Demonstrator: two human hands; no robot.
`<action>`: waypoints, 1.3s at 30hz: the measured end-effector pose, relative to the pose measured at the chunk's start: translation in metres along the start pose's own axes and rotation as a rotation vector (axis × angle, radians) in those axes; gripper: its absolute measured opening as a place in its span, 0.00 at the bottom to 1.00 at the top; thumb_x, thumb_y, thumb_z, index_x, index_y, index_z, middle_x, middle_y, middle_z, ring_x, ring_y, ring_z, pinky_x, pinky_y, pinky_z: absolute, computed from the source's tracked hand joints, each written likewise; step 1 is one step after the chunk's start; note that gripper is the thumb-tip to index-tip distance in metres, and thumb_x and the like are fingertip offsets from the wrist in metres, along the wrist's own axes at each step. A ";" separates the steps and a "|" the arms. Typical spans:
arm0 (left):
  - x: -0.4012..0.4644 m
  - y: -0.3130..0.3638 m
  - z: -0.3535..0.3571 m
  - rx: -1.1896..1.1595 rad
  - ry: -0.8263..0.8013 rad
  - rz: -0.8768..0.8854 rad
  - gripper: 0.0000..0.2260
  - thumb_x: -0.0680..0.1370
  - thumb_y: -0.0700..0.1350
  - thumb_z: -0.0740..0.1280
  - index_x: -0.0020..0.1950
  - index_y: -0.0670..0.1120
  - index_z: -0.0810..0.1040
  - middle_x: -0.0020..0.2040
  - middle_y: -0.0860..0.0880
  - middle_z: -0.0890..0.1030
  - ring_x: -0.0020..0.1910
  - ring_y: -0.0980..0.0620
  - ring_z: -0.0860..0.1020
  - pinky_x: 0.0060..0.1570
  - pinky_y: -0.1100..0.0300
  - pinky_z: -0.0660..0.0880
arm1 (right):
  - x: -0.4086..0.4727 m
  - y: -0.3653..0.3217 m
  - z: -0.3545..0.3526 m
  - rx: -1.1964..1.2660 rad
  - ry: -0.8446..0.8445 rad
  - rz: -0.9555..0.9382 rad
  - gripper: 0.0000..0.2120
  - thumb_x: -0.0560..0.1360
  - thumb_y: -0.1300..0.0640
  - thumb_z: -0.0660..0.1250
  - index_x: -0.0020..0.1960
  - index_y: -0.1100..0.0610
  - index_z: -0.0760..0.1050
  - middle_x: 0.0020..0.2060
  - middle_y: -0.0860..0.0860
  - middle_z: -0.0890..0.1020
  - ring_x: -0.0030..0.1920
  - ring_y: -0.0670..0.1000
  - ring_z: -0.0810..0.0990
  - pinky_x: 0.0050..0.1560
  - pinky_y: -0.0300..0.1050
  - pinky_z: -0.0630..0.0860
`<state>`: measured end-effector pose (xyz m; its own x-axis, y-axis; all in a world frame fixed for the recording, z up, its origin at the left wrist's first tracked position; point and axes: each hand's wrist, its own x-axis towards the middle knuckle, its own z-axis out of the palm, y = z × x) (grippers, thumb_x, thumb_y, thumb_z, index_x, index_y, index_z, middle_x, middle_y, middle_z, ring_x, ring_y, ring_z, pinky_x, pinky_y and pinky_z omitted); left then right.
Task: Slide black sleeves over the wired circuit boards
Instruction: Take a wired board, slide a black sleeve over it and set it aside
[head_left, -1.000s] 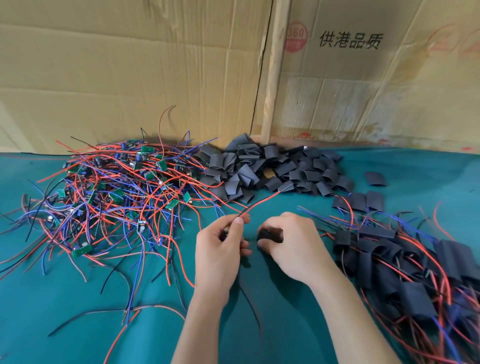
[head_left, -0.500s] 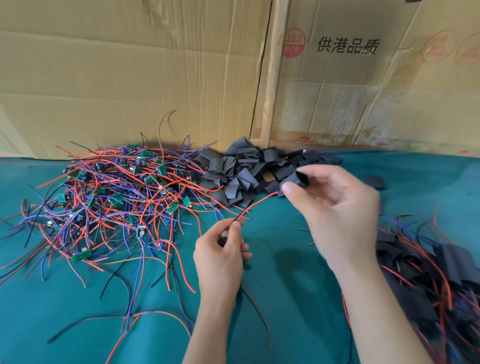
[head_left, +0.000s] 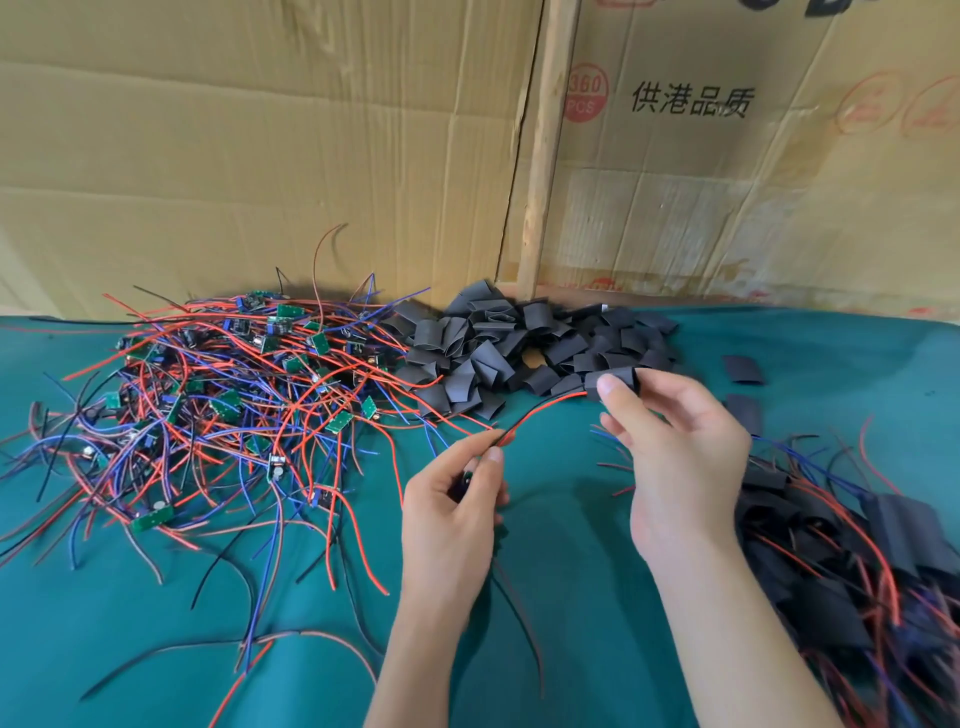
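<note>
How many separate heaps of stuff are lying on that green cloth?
3: a tangle of red, blue and black wired green circuit boards at left, a pile of empty black sleeves at the back, and sleeved boards at right, partly out of view.

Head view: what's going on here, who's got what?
A person is sleeving wired boards at a green table. The left hand pinches a red and black wire pair; the right hand holds a black sleeve at the pair's far end, seemingly threading it on. Bare boards lie tangled at left, loose sleeves are piled at the back, and sleeved ones at right.
</note>
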<state>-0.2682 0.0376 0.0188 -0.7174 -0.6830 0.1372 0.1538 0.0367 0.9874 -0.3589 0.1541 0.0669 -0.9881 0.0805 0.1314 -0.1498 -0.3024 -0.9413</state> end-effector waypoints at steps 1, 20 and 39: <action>0.000 0.000 0.000 -0.006 -0.002 0.000 0.11 0.82 0.41 0.66 0.49 0.54 0.86 0.30 0.52 0.76 0.32 0.54 0.74 0.32 0.63 0.73 | 0.000 0.000 0.000 0.041 0.005 0.034 0.07 0.71 0.64 0.78 0.41 0.53 0.85 0.37 0.50 0.87 0.37 0.48 0.82 0.46 0.44 0.80; -0.002 0.002 -0.001 -0.018 -0.033 0.007 0.12 0.81 0.41 0.67 0.49 0.56 0.86 0.32 0.50 0.78 0.33 0.54 0.73 0.35 0.57 0.71 | 0.003 -0.002 -0.006 0.247 -0.020 0.229 0.06 0.72 0.64 0.77 0.44 0.57 0.82 0.37 0.50 0.86 0.44 0.55 0.85 0.43 0.42 0.81; -0.005 0.009 0.000 -0.087 -0.198 -0.089 0.11 0.70 0.41 0.59 0.47 0.51 0.78 0.32 0.49 0.76 0.28 0.53 0.70 0.27 0.67 0.66 | -0.012 0.014 -0.004 -0.063 -0.651 0.306 0.13 0.62 0.62 0.78 0.46 0.56 0.84 0.38 0.57 0.85 0.35 0.50 0.78 0.33 0.39 0.70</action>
<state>-0.2636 0.0416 0.0269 -0.8489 -0.5238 0.0711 0.1358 -0.0861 0.9870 -0.3485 0.1527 0.0511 -0.8094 -0.5873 -0.0007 0.1198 -0.1639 -0.9792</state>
